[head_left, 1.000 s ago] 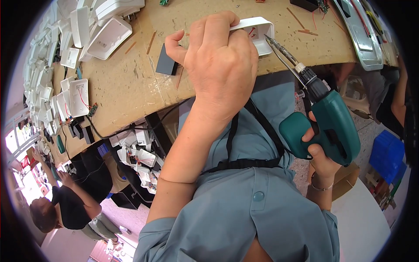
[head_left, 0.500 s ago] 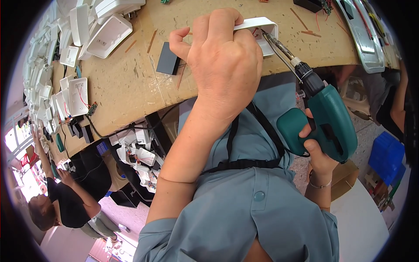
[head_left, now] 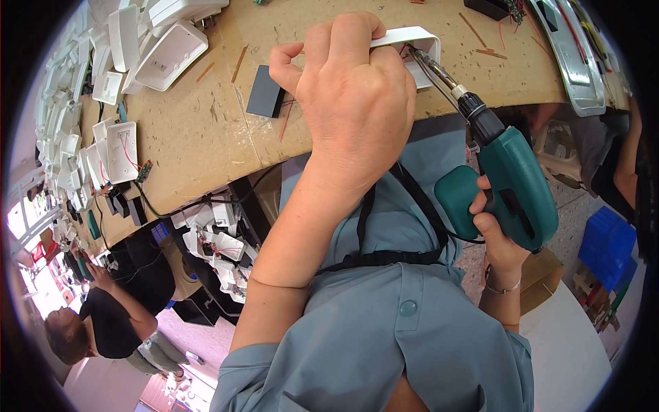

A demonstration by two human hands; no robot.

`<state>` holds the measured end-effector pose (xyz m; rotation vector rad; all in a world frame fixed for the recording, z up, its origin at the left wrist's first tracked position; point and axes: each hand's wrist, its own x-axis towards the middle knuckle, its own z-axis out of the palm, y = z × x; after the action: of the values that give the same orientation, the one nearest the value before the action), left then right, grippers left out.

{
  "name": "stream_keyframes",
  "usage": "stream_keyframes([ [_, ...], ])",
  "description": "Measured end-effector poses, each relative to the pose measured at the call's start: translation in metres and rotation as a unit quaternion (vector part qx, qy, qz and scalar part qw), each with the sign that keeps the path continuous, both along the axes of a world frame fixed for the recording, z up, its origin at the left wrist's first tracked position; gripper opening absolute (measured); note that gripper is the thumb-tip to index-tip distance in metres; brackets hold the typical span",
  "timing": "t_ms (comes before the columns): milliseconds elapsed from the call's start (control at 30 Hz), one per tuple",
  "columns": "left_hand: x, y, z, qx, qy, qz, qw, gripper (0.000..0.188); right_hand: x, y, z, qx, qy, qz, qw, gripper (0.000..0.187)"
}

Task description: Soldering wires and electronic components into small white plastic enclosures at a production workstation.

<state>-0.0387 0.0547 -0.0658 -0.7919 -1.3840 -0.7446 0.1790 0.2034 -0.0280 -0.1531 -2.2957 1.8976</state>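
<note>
My left hand [head_left: 357, 89] is closed on a white plastic casing [head_left: 431, 45] at the table's near edge; its fingertips are hidden behind the hand. My right hand [head_left: 502, 240] grips a green pistol-shaped soldering gun [head_left: 520, 185], fingers wrapped round its handle. The gun's metal tip and thin feed tube reach into the casing's open side, where a bit of red wire shows. Whether the tip touches anything inside, I cannot tell. A flat black box [head_left: 265, 92] lies on the table just left of my left hand.
A big heap of white casings [head_left: 68, 117] fills the table's left side. One open casing with red wires [head_left: 123, 152] has a small green circuit board [head_left: 145, 171] beside it. A metal tray [head_left: 575, 75] stands at the right. Another person [head_left: 113, 302] works at far left.
The soldering gun and my right hand have shifted slightly up and to the left, with the tip still inside the casing. My left hand has barely moved.
</note>
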Motion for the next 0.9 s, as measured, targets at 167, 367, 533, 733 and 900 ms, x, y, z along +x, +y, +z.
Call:
stream_keyframes([
  [167, -0.001, -0.002, 0.0, 0.003, 0.001, -0.003, 1.0, 0.006, 0.003, -0.003, 0.005, -0.032, -0.034, -0.008, 0.999, 0.051],
  [367, 0.017, -0.01, 0.017, -0.129, -0.224, 0.066, 0.964, 0.006, -0.001, -0.009, 0.006, -0.008, -0.012, -0.027, 1.0, 0.049],
  [533, 0.002, -0.003, -0.001, -0.016, -0.01, 0.017, 1.0, 0.005, 0.004, -0.005, 0.004, -0.012, -0.028, -0.029, 0.999, 0.051],
  [733, 0.002, -0.003, -0.001, -0.017, -0.012, 0.022, 1.0, 0.006, 0.005, -0.005, 0.003, 0.001, -0.014, -0.036, 0.999, 0.052],
  [900, 0.0, -0.002, -0.001, -0.019, 0.0, 0.021, 1.0, 0.006, 0.004, -0.006, 0.005, 0.029, -0.007, -0.034, 0.999, 0.055],
])
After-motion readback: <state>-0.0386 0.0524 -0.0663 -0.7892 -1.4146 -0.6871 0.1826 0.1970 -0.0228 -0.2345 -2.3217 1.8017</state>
